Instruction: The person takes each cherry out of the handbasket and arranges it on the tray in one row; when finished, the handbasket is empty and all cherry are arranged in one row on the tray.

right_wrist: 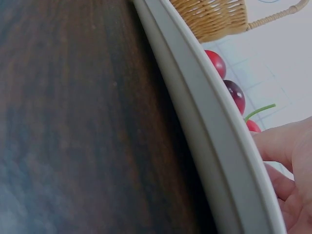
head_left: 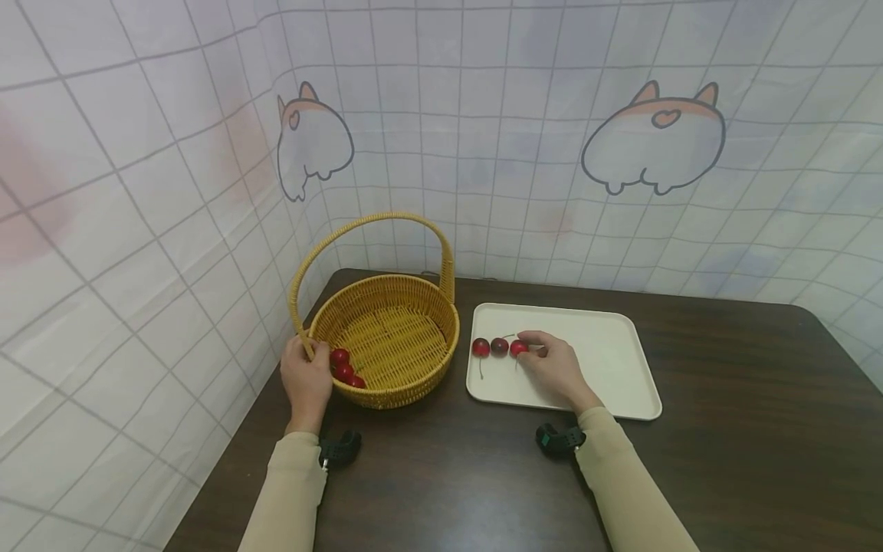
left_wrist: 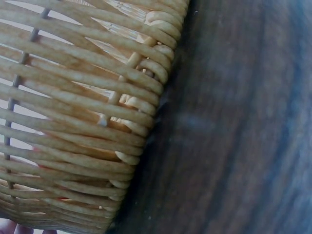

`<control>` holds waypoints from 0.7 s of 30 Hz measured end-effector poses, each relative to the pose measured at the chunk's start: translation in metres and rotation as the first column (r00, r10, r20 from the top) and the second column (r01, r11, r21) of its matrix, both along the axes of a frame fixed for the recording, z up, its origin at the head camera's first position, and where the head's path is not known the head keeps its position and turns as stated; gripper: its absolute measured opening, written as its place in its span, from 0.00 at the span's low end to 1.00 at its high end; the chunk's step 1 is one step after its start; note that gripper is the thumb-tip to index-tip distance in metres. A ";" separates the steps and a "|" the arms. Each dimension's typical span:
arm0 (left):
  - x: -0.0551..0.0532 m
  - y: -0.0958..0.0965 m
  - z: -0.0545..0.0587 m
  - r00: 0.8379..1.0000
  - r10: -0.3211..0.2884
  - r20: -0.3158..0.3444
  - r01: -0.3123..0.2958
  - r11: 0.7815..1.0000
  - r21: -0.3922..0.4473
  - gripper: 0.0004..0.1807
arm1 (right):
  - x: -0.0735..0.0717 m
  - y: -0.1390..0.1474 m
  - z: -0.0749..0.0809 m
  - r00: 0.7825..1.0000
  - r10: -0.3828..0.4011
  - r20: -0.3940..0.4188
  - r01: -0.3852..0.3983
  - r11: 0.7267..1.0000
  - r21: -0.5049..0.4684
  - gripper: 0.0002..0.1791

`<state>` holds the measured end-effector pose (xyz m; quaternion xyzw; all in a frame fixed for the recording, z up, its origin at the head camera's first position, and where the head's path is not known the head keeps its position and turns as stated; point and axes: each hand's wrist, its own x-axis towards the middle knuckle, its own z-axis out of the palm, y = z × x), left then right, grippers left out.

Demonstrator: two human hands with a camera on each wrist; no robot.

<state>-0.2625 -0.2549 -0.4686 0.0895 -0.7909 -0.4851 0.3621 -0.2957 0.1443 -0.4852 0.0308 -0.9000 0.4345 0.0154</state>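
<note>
My left hand [head_left: 306,376] grips the left side of a yellow wicker basket [head_left: 414,389] where its tall handle meets the rim. Several red cherries [head_left: 342,372] lie inside the basket by that hand. On the white tray [head_left: 607,360], three cherries form a row near the left end: a red one [head_left: 480,347], a darker one [head_left: 500,346] and a red one [head_left: 517,348] on the right. The thumb and fingers of my right hand [head_left: 557,369] pinch that rightmost cherry. In the right wrist view, the tray's wall [right_wrist: 214,126] hides the lower part of the cherries.
Both things stand on a dark wooden table [head_left: 441,475], the basket left of the tray with a narrow gap between. A white gridded cloth [head_left: 497,153] with cartoon drawings hangs behind and along the left. Each wrist wears a black band [head_left: 560,439].
</note>
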 end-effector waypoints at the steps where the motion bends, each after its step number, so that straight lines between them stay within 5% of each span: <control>1: 0.000 0.000 0.000 1.000 -0.001 0.002 0.001 1.000 0.002 0.12 | 0.000 0.000 0.000 1.000 0.000 0.000 0.000 1.000 -0.002 0.21; 21: -0.002 0.000 -0.001 1.000 0.008 -0.015 -0.008 1.000 -0.012 0.12 | 0.000 0.003 -0.001 1.000 0.005 0.022 -0.004 0.997 -0.072 0.21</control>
